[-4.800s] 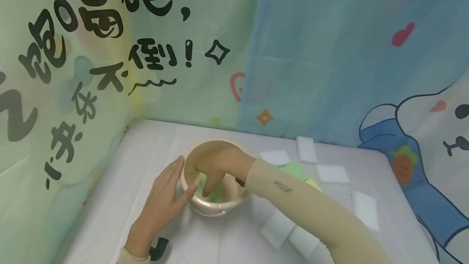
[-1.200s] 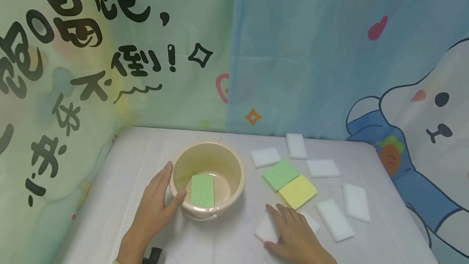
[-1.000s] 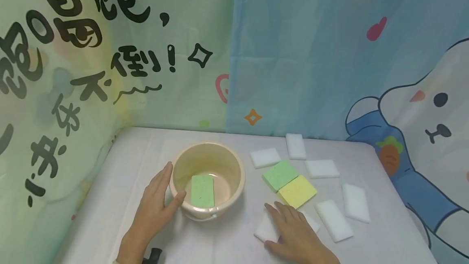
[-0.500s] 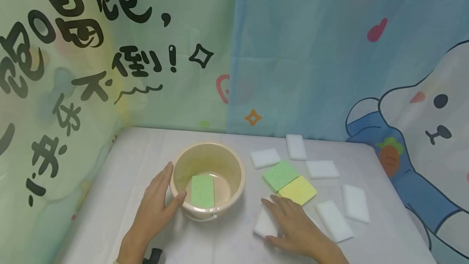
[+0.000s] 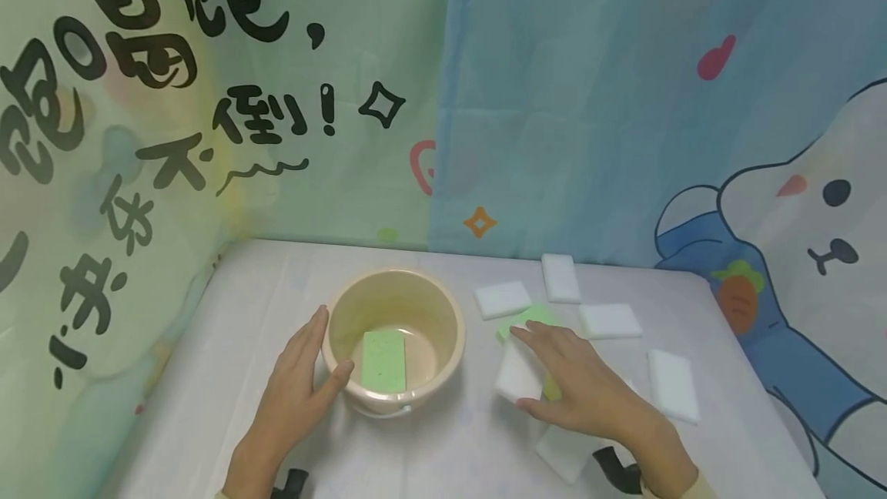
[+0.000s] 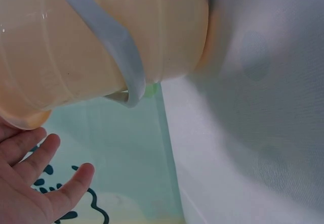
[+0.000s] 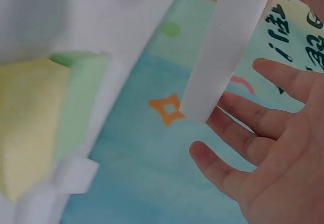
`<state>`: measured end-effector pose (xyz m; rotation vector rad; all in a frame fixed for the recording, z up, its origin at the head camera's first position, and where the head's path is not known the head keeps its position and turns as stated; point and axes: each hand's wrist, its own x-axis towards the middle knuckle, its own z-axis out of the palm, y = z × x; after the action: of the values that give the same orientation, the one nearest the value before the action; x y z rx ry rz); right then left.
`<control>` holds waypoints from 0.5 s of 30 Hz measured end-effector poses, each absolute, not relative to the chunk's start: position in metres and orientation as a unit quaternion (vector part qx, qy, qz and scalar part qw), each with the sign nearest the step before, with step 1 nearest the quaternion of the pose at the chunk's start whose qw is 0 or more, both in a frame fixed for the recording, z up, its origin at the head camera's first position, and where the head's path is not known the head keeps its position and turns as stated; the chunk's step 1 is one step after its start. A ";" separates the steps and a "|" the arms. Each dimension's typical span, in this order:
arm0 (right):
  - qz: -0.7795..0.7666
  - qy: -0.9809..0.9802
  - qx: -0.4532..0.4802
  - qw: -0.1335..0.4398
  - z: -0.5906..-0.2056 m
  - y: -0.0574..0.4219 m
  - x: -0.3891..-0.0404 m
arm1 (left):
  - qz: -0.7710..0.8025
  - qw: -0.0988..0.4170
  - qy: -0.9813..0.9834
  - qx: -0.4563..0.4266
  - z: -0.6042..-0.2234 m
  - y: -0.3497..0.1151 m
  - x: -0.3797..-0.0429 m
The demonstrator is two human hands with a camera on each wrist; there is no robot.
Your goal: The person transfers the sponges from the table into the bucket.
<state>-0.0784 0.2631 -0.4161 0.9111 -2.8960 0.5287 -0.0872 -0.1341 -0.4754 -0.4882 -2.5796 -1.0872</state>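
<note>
My right hand (image 5: 589, 383) pinches a white sponge (image 5: 518, 372) between thumb and fingers, above the table and right of the bucket. Seen in the right wrist view, that sponge (image 7: 228, 47) stands edge-on at the fingertips of the spread hand (image 7: 283, 143). My left hand (image 5: 294, 391) rests against the left side of a cream bucket (image 5: 430, 306), fingers straight along its rim. The left wrist view has the fingers (image 6: 71, 188) spread beside the bucket wall (image 6: 101, 42). Inside the bucket lies a green sponge (image 5: 383, 360).
Under the right hand are a green sponge (image 5: 533, 316) and a yellow sponge (image 5: 552, 389), mostly covered. Several white sponges lie around, among them one at the back (image 5: 560, 278) and one at the right (image 5: 674, 385). A printed cloth (image 5: 554, 137) hangs behind the table.
My right hand has come out of the bucket, gone to the white sponges at the front right, and lifted one up and away from me. The left hand keeps its place at the bucket.
</note>
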 end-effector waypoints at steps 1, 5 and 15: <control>0.170 -0.937 0.302 0.033 -0.413 0.263 -0.081 | -0.379 0.148 -0.898 -0.169 -0.476 -0.134 -0.087; 0.164 -0.929 0.331 0.042 -0.404 0.262 -0.088 | -0.379 0.144 -0.899 -0.167 -0.477 -0.135 -0.087; 0.167 -0.915 0.367 0.023 -0.373 0.248 -0.107 | -0.376 0.145 -0.901 -0.163 -0.478 -0.135 -0.088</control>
<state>-0.1070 0.2484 -0.3731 1.1362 -2.8337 0.5174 -0.0878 -0.1345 -0.4776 -0.4695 -2.5944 -1.0836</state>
